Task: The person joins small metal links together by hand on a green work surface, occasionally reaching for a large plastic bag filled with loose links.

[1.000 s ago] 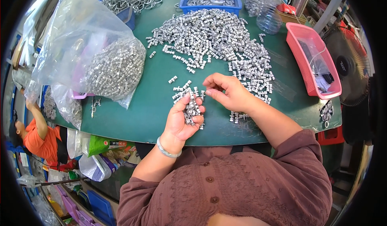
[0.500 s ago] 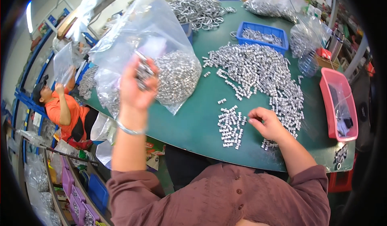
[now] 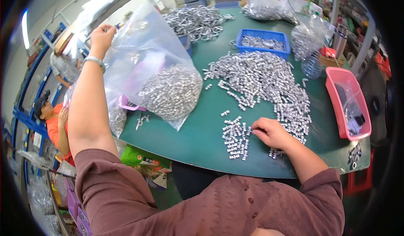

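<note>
My left hand (image 3: 103, 38) is raised at the upper left, its fingers closed at the edge of a large clear plastic bag (image 3: 139, 38). Shiny small metal pieces (image 3: 172, 91) fill the bag's bottom, which rests on the green table. My right hand (image 3: 272, 133) is low over the table, thumb and fingertips together beside a small group of ribbed silver pieces (image 3: 234, 139). Whatever lies between those fingertips is too small to make out. Beyond that hand spreads a big heap of similar silver pieces (image 3: 265, 76).
A blue tray (image 3: 263, 48) of metal parts stands behind the heap, with metal rings (image 3: 195, 21) piled at the back. On the right are a pink basin (image 3: 348, 103) and a clear plastic bottle (image 3: 312, 69). At far left is a person in orange (image 3: 57, 128).
My left hand has moved up and left to the bag's edge; the handful of metal pieces no longer shows in it. My right hand stays by the small group, its fingertips closer to the pieces.
</note>
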`<move>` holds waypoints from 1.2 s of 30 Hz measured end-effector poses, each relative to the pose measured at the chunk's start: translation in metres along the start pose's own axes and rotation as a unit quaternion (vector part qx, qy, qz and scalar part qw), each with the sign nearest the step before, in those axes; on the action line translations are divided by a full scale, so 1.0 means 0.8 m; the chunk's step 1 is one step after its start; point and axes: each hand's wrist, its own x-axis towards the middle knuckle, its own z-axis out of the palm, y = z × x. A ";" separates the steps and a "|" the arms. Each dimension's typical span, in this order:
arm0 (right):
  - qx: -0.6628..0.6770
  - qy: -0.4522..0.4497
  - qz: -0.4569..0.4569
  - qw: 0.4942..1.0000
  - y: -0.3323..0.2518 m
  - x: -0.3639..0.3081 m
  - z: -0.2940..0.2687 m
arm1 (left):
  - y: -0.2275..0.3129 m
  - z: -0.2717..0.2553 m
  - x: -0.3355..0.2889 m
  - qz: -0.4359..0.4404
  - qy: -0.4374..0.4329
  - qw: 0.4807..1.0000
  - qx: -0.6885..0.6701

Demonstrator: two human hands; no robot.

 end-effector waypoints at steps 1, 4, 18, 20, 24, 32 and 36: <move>0.009 0.004 -0.007 1.000 -0.002 0.001 0.000 | -0.006 0.005 -0.005 -0.043 -0.079 0.996 0.004; 0.001 0.018 -0.029 0.999 0.006 0.002 -0.002 | -0.003 0.024 -0.019 -0.078 -0.353 0.931 0.043; -0.239 0.222 0.122 0.938 0.103 0.073 -0.096 | 0.088 0.032 -0.144 0.356 0.141 0.922 -0.046; -0.278 0.226 0.217 0.908 0.131 0.085 -0.126 | 0.121 0.073 -0.209 0.409 -0.002 0.912 -0.020; -0.257 0.208 0.282 0.900 0.161 0.119 -0.143 | 0.115 0.162 -0.267 0.230 -0.221 0.936 -0.147; -0.254 0.277 0.271 0.886 0.196 0.156 -0.141 | 0.077 0.353 -0.208 0.072 -0.231 0.955 -0.169; -0.219 0.239 0.283 0.903 0.208 0.150 -0.135 | 0.110 0.415 -0.195 -0.037 -0.325 0.939 -0.109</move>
